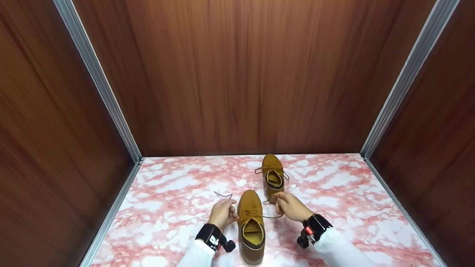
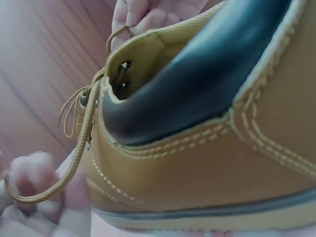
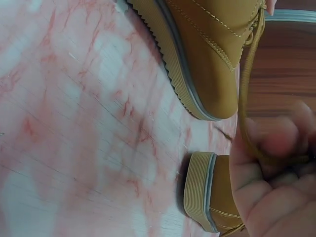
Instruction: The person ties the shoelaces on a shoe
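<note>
A tan lace-up shoe [image 1: 249,202] stands upright between the two hands, its toe pointing away and its dark padded collar [image 2: 173,79] facing the wearer. At its left side the left hand [image 1: 222,214] grips one end of the shoelace [image 2: 81,153], and a loose tail [image 1: 223,195] sticks out beyond the fingers. On the other side, the right hand [image 1: 292,207] holds the opposite lace end [image 3: 245,89], drawn out sideways from the eyelets. Curled fingers partly hide the lace in both wrist views.
A matching tan shoe [image 1: 272,162], its lace tied in a bow, stands farther back, just beyond the right hand. Both shoes are on a pink-and-white marbled surface [image 1: 174,181]. Brown wood-grain panels [image 1: 237,81] with metal corner strips [image 1: 104,81] enclose the back and sides.
</note>
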Available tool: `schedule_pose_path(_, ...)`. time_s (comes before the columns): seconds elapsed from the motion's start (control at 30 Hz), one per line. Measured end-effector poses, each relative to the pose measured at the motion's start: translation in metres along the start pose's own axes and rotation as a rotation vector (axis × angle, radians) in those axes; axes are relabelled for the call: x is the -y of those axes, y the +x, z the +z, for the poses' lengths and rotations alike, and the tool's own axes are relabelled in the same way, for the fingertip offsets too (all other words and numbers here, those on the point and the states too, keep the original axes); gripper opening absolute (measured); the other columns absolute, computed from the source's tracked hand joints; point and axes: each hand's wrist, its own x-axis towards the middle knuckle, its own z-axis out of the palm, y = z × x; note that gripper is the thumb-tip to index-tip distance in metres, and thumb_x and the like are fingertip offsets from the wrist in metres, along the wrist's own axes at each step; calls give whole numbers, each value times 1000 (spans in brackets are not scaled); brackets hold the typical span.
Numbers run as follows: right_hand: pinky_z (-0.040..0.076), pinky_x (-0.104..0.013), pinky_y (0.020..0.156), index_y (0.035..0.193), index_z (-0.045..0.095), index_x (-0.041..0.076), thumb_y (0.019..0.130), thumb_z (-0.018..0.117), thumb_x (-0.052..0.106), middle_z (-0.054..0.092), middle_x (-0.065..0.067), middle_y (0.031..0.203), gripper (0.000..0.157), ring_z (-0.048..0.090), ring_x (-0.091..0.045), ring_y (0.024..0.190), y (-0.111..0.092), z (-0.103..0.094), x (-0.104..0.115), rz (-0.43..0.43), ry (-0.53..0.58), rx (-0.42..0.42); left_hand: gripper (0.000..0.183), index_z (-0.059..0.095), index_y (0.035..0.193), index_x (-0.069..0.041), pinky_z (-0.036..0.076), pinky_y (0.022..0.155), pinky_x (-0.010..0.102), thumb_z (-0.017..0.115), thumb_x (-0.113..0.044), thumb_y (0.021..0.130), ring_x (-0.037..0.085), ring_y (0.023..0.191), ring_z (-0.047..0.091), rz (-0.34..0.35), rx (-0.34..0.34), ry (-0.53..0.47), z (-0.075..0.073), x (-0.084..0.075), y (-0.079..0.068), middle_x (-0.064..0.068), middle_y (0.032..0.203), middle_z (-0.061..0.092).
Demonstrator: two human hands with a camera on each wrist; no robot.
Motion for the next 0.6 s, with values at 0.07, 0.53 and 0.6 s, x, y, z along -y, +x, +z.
schedule_pose_path(0.07,62,-33,67,129,51,-21,107,36,-2,68,-29,81,33,66,-20,70,0,-1,0,-8,16,10,26,59,117,5,59,66,28,54,-18,106,10,65,61,-8,3,52,-2,-1,-1,0,81,61)
schedule_pose_path(0.53,64,-40,71,100,47,2,111,46,11,78,-20,90,14,77,-28,81,2,-10,15,-47,-134,-2,31,59,122,10,64,70,34,56,-14,102,14,73,67,-41,113,334,-16,1,-10,14,96,74)
schedule_pose_path(0.6,63,-33,69,98,48,4,111,48,13,78,-18,90,16,77,-24,81,4,-11,18,-38,-157,-21,30,61,120,9,63,67,32,56,-14,101,14,71,67,-39,119,385,-16,0,-11,11,92,74)
